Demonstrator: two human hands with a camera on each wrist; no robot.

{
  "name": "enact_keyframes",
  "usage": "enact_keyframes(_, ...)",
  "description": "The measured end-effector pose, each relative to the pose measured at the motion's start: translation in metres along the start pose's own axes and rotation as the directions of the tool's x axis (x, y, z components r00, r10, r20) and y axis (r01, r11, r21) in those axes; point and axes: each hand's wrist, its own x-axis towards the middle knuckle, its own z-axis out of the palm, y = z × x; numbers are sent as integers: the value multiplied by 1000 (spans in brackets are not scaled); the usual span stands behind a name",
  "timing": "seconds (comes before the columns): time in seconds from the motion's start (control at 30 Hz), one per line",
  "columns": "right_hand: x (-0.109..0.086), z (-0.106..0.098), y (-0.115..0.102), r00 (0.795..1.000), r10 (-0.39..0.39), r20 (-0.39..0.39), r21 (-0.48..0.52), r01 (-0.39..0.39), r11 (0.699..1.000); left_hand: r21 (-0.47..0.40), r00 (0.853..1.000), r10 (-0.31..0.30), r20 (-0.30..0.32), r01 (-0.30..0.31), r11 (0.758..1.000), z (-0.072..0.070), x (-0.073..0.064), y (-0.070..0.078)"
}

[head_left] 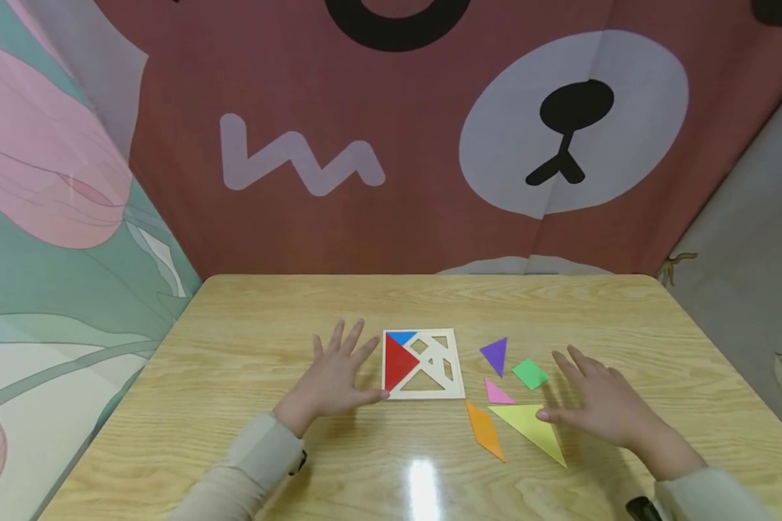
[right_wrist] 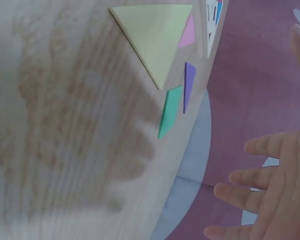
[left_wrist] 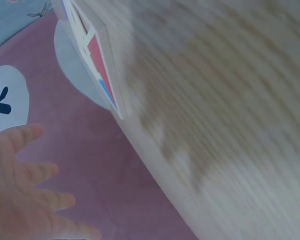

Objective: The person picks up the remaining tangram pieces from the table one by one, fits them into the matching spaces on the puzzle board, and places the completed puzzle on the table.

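Note:
My left hand (head_left: 334,378) is spread beside the left edge of a white tangram tray (head_left: 458,365), its thumb tip close to the tray's lower left corner. Set in the tray are a large red triangle (head_left: 399,362) and a blue triangle (head_left: 402,337); its other cutouts show bare. Over the table at the right, my right hand (head_left: 599,401) holds nothing, fingers spread, its thumb overlapping the yellow triangle (head_left: 528,423) in the head view. Around it lie a green square (head_left: 530,374), a purple triangle (head_left: 497,355), a pink triangle (head_left: 497,393) and an orange parallelogram (head_left: 485,432).
The pieces and tray lie on a light wood-grain table (head_left: 267,304). A brown curtain (head_left: 365,231) with a bear's face hangs behind its far edge. Floral cloth (head_left: 59,289) hangs at the left, and a bright reflection shows at the table's near side.

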Motion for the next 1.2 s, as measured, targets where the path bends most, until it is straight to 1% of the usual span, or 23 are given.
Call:
enact_keyframes(0.17,-1,6,-2,1000,0,4,16,0,1000,0,1000,14,13,-14,1000,6,0,-1)
enact_keyframes(0.37,0,14,-3,1000,5,14,27,-6,1000,-21,998,12,63,-10,1000,10,2,1)
enact_keyframes(0.5,0,18,-4,1000,-2,8,43,1,999,-34,997,18,75,-16,999,14,4,2)
enact_keyframes(0.6,0,21,-5,1000,-19,8,54,18,998,-64,996,34,78,-29,998,16,4,4)
enact_keyframes(0.77,0,23,-7,998,-23,55,79,18,997,-91,993,37,108,-27,995,20,4,6)
enact_keyframes(0.93,0,25,-7,993,6,122,106,-19,994,-103,989,45,143,-30,994,22,4,9)
enact_keyframes(1.07,-1,27,-8,988,26,153,112,-43,993,-117,984,51,170,-31,993,24,5,10)
enact_keyframes(1.2,-2,28,-10,982,47,182,120,-70,990,-106,980,49,194,-28,994,28,6,9)
